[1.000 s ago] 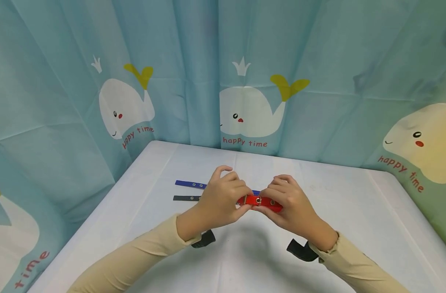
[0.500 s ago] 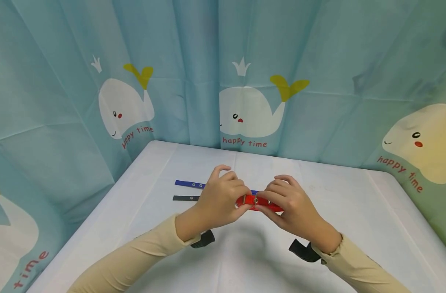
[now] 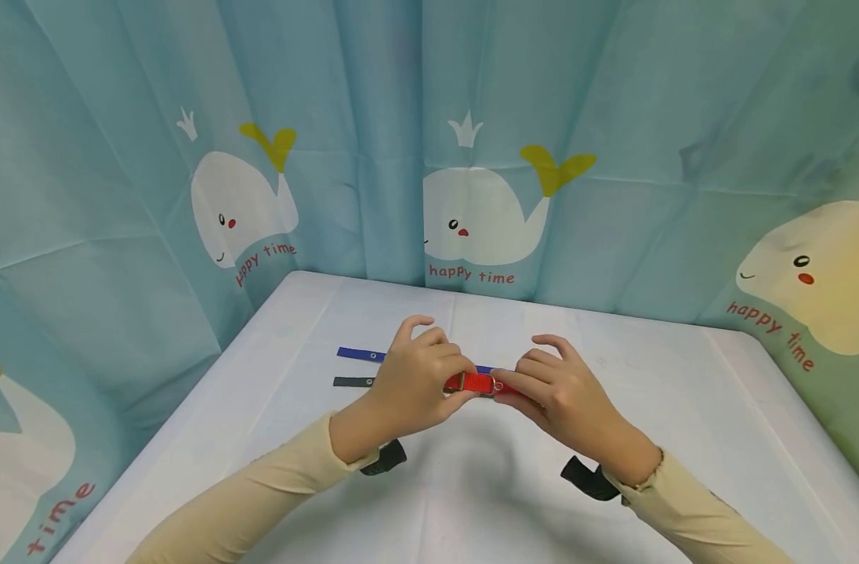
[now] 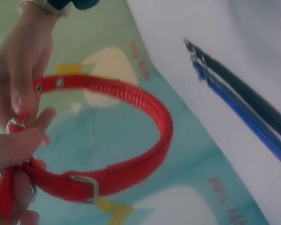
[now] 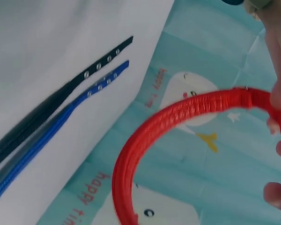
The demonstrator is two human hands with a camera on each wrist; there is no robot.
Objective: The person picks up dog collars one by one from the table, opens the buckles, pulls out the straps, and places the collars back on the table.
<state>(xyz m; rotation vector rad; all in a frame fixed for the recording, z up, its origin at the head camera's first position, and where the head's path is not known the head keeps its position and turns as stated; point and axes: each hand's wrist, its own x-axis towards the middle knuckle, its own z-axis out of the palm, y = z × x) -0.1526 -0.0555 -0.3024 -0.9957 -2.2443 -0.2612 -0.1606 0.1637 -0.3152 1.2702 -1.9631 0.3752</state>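
A red pet collar [image 3: 477,382] is held up off the table between both hands, bent into a wide loop in the left wrist view. My left hand [image 3: 422,384] pinches it near the metal buckle [image 4: 15,124], thumb against fingers. On the other side, my right hand [image 3: 567,399] pinches the strap between thumb and index finger, close to the left fingertips. Eyelets show along the strap near the right hand, and a metal D-ring [image 4: 94,187] sits on the lower band. The fingers partly hide the buckle and strap end.
Behind the hands, a blue collar [image 3: 359,355] and a black collar [image 3: 352,382] lie side by side on the white table [image 3: 648,376]. Metal eyelets line their ends. A blue whale-print curtain [image 3: 373,196] hangs around the table's far edges.
My left hand has shifted slightly left with the buckle end of the red collar, and my right hand slightly right. More of the red strap by the buckle shows between them.
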